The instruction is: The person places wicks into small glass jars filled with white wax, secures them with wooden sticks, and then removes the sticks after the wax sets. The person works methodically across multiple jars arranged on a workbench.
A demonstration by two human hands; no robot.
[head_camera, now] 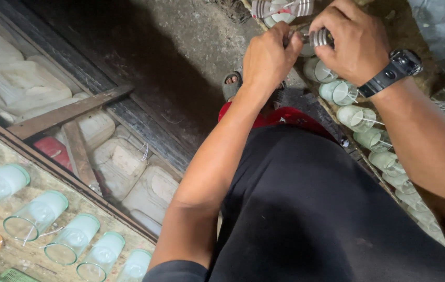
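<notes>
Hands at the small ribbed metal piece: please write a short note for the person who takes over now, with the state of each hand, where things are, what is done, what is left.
Left hand: closed on the near end of the ribbed metal piece.
Right hand: gripping the same piece from above; a black watch is on that wrist.
Things: a row of pale glass cups lies on its side along the right bench; another row of cups lies on the board at lower left.
Done: cannot tell from this view.
Left: the piece is in both hands, not set down.
</notes>
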